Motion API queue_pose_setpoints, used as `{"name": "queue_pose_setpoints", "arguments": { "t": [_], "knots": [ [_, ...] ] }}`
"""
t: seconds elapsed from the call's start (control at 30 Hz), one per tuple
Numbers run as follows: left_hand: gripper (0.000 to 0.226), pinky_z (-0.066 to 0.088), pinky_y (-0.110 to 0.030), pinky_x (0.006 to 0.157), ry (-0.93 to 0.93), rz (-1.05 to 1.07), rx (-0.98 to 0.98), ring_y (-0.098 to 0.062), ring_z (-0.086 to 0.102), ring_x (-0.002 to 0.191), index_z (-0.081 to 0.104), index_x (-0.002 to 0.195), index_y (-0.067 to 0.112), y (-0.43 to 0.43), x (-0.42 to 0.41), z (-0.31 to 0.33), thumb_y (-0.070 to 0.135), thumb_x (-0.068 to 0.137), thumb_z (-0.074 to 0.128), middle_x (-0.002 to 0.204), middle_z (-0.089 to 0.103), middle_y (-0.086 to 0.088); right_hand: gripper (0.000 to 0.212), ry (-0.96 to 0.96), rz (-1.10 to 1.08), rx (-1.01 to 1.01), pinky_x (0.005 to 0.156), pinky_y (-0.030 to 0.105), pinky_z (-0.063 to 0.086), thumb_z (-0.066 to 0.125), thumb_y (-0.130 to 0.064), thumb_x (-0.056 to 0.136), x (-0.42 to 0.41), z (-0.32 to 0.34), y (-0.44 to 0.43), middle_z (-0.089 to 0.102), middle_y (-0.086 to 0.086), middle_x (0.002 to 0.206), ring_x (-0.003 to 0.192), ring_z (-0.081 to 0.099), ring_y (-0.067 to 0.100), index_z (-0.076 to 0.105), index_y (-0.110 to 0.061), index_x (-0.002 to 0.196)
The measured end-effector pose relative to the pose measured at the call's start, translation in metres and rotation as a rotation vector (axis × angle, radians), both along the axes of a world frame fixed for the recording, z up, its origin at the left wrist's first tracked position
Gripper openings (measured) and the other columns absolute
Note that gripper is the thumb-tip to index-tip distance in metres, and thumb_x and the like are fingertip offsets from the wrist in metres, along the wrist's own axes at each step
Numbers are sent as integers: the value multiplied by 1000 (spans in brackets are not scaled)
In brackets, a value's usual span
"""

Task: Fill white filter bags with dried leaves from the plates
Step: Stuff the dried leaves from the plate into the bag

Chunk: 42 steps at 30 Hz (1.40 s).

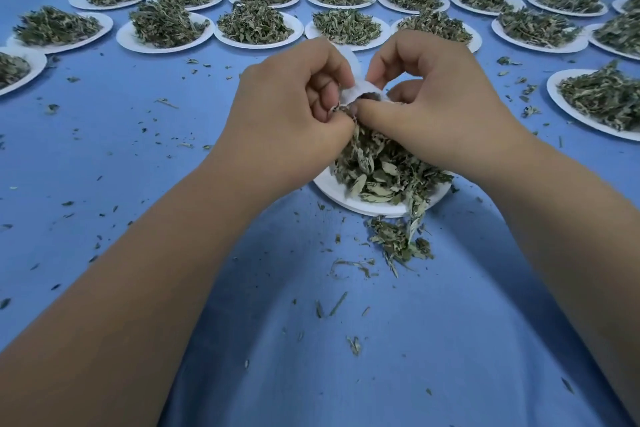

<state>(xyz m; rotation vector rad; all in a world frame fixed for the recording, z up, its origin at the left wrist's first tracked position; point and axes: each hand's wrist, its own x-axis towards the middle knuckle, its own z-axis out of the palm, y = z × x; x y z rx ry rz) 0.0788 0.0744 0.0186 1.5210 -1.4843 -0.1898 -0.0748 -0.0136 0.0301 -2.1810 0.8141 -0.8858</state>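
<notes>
**Filling a filter bag over the near plate**

Shows a blue-covered worktop (pixel 138 156), strewn with leaf crumbs and set along its far side with rows of white plates (pixel 225 42), each heaped with dried leaves (pixel 254 26); probably staged this way to keep every portion within reach. Places one near plate (pixel 329 189) directly under the work, likely to catch whatever drops. Holds there a loose heap (pixel 384 172) of the same leaves, with a small spill (pixel 398 241) past the front rim onto the worktop. Brings both hands together just above that heap. Left hand (pixel 287 111): fingers curled, pinching one edge of the white filter bag (pixel 360 90) along with a few leaves. Right hand (pixel 440 94): fingers curled, forefinger and thumb at the opposite edge, apparently to spread the mouth and press leaves in. Keeps the bag between the two hands, above the near plate. Hides most of the bag behind fingers, so fill level cannot be told. Judged as mid-fill.
</notes>
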Motion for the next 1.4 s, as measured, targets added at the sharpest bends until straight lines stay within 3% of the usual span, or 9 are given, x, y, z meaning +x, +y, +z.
{"name": "queue_pose_setpoints", "arguments": {
  "t": [0.2,0.33,0.53,0.67,0.8,1.0,1.1,1.27,1.4],
  "knots": [
    [16,40,-11,57,-50,100,3,-3,48,55,64,86,22,-1,4,-2,10,76,67,63,56,7,30,45,151,140,69,37,57,73,-11,84,-4,-1,3,65,-12,112,83,69,27,63,-26,108],
    [16,38,-12,56,-27,111,10,-4,47,53,63,85,21,-1,3,-1,9,74,64,61,56,6,43,125,185,86,64,19,47,76,-14,82,-2,-4,1,62,-18,120,77,66,11,59,-33,117],
    [18,42,-23,56,69,-24,59,-12,48,54,67,93,19,3,-2,6,6,80,67,66,58,0,18,40,59,-10,67,30,53,74,-23,85,6,-12,-1,73,-11,95,72,67,17,68,-26,101],
    [36,47,-24,78,-22,-133,89,-15,59,91,67,110,22,9,2,13,18,76,55,97,65,3,11,-35,25,-20,64,23,49,74,-13,84,6,-10,-7,74,-1,84,68,66,13,71,-13,95],
    [76,30,-23,110,-241,-184,169,-7,34,140,46,143,35,12,27,20,19,69,54,145,42,14,12,-115,126,50,63,21,51,79,-8,86,3,-6,-7,73,3,82,66,61,8,72,-5,96],
    [68,53,-35,81,-206,-152,302,-10,62,94,45,137,39,-1,26,1,29,77,76,106,64,11,17,-71,172,49,76,28,59,76,-7,88,5,-5,-5,74,2,100,83,72,16,70,-3,104],
    [64,52,-37,78,-198,-101,304,-11,61,87,43,132,45,0,30,-5,37,76,73,98,62,10,19,-52,149,84,90,34,59,71,-12,93,-7,3,-5,73,-4,109,98,72,10,68,-12,112],
    [53,52,-38,76,-219,-5,274,-21,62,90,46,130,39,3,41,-4,38,80,66,106,62,3,49,468,216,63,79,17,33,66,-76,77,-41,16,-13,46,-55,106,96,40,-38,51,-61,121],
    [49,52,-36,72,-252,14,269,-18,62,88,49,124,38,7,49,2,39,77,63,103,63,5,67,722,273,-60,80,13,34,69,-76,69,-40,8,-15,45,-38,117,101,46,-24,45,-61,130]
  ]
}}
